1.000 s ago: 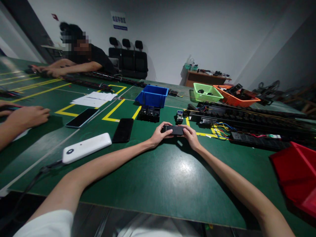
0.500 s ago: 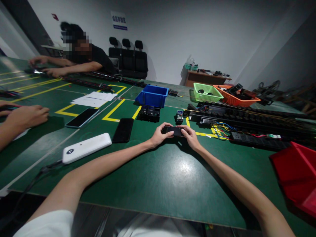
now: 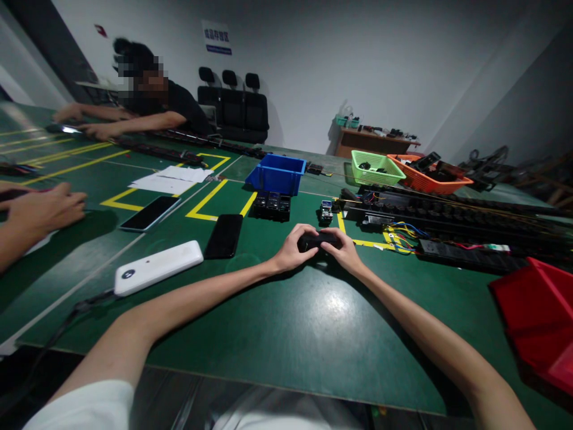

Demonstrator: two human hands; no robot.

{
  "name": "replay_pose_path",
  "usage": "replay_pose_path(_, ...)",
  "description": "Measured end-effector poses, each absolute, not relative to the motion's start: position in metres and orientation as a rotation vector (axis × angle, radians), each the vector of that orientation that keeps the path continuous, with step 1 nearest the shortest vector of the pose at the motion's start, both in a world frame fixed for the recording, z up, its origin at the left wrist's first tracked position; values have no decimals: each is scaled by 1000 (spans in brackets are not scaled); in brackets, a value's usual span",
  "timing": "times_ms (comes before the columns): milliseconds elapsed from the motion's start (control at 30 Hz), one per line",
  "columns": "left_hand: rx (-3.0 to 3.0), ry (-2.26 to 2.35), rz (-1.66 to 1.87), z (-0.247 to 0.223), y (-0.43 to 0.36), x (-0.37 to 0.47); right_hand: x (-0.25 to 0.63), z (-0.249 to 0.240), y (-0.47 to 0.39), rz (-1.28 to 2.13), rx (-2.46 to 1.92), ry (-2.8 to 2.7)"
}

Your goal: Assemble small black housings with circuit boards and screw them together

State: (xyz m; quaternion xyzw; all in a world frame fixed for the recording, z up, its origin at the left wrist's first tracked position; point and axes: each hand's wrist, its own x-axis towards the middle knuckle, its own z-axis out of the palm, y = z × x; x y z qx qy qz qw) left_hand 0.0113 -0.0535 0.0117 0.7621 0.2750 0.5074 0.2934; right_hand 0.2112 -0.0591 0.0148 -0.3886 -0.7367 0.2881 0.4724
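Note:
Between my two hands is a small black box-shaped part, held just above the green table. My left hand grips its left end, thumb in front and fingers behind. The right end is pinched by my right hand in the same way. Fingers cover much of the part, so its exact kind does not show. Just beyond my hands stands a small silver-and-black component. Several black modules sit together to the left of it, in front of a blue bin.
A black phone, a second phone and a white power bank with a cable lie left. Long black rails with loose wires, green and orange baskets and a red bin are right. Two co-workers' hands work left.
My hands have turned the black part, so its flat, wider face no longer shows towards me. My fingers have curled further round it. The co-worker's hand at the left edge has shifted slightly.

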Motion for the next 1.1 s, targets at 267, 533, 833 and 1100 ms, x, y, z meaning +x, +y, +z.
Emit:
replay_pose_path(267, 1920, 730, 1187, 14, -52, 11, 212, 13, -65, 439, -897, -1872)
replay_pose_path(533, 1919, 742, 1227, 17, -56, 10, 212, 16, -68, 429, -899, -1874)
replay_pose_path(833, 1629, 798, 1197, 13, -47, 9, 211, 11, -62, 777, -901, -1674)
replay_pose_path(1100, 1579, 700, 1003, 8, -44, 10, 212, 14, -64, 751, -885, -1618)
